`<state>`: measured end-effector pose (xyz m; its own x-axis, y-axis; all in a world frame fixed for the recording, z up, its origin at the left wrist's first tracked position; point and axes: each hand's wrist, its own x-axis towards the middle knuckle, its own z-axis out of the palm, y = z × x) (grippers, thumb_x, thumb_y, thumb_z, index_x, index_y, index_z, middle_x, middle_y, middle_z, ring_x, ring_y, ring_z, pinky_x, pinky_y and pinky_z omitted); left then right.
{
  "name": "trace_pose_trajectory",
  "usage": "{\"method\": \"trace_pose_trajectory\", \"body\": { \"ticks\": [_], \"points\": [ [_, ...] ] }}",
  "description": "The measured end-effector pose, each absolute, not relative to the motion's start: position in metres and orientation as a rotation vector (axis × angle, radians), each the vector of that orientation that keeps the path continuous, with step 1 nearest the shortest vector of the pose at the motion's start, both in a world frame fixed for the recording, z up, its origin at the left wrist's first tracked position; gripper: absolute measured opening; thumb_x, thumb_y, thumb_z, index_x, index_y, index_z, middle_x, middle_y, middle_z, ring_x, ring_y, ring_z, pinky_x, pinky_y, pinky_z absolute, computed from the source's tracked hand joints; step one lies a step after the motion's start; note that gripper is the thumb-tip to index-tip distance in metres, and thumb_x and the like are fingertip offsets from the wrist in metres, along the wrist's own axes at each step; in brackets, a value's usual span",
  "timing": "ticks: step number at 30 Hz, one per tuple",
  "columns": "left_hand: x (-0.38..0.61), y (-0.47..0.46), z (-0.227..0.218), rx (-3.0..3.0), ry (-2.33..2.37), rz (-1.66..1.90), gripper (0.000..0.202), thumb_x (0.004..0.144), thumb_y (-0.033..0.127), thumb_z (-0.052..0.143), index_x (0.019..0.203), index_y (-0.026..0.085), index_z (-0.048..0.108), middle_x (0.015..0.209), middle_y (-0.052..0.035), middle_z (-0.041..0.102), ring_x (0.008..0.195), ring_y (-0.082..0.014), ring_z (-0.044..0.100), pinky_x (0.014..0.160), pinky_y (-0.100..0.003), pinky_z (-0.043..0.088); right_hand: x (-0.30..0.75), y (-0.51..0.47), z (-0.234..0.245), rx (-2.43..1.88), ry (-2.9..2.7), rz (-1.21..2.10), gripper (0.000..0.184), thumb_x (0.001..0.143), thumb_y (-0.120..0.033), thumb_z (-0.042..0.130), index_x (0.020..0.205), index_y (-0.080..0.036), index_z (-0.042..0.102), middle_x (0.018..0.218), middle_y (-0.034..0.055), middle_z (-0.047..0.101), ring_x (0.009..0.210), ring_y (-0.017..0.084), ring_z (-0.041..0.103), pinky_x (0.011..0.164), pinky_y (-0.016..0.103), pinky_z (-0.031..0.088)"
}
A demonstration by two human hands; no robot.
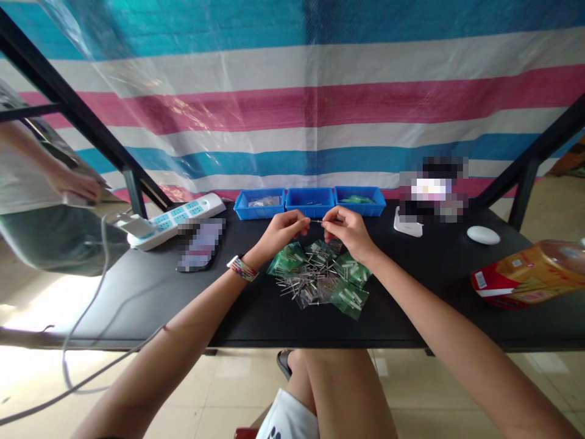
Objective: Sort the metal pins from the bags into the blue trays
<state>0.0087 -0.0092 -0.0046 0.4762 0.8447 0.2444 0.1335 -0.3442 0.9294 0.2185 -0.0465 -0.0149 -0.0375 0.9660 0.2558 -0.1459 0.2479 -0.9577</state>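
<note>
Above the pile, my left hand (289, 227) and my right hand (348, 230) face each other, fingertips pinched. A thin silvery metal pin (315, 221) stretches between them, an end in each hand; the fingers hide its tips. Just below lies a heap of similar loose metal pins (297, 281). Mixed in and around it are small green plastic bags (350, 299) with pins inside, and clear bags (308, 297). Behind my hands stand three blue bins: the left bin (259, 212) holds clear bags, the middle bin (311, 210) a few thin pieces, the right bin (361, 208) green bags.
A power strip (183, 218) with a plugged-in charger and a phone (201, 245) lie on the left of the black table (247, 317). To the right are a white case (408, 225), a white mouse-shaped object (483, 235) and a drink bottle (532, 274). Another person (41, 183) stands at left.
</note>
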Motion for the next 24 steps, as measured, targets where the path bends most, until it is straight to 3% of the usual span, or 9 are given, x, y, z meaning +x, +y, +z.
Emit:
{"method": "trace_pose_trajectory", "body": {
  "ticks": [14,20,24],
  "points": [
    [0.008,-0.011,0.0,1.804,0.783,0.991,0.027,0.088,0.043,0.073,0.084,0.016,0.069,0.077,-0.002,0.066,0.072,-0.0139,0.059,0.065,-0.025,0.046,0.219,-0.049,-0.014,-0.909,-1.19,1.274,0.029,0.072,-0.036,0.086,0.08,-0.02,0.064,0.066,-0.0042,0.063,0.055,0.012,0.06,0.053,0.025,0.054],
    [0.005,-0.009,-0.001,1.87,0.837,0.945,0.022,0.087,0.037,0.068,0.085,0.016,0.071,0.08,-0.0036,0.071,0.074,-0.0158,0.063,0.07,-0.028,0.049,0.221,-0.042,-0.012,-0.91,-1.152,1.232,0.03,0.07,-0.037,0.088,0.078,-0.021,0.065,0.067,-0.0035,0.063,0.059,0.012,0.061,0.054,0.026,0.057],
    [0.002,-0.009,-0.004,2.062,0.834,0.794,0.018,0.087,0.03,0.069,0.09,0.015,0.077,0.093,-0.0073,0.079,0.085,-0.0188,0.07,0.077,-0.029,0.053,0.223,-0.028,-0.01,-0.957,-1.084,1.103,0.037,0.069,-0.043,0.089,0.094,-0.02,0.073,0.085,0.0019,0.074,0.06,0.013,0.064,0.057,0.029,0.061]
  ]
}}
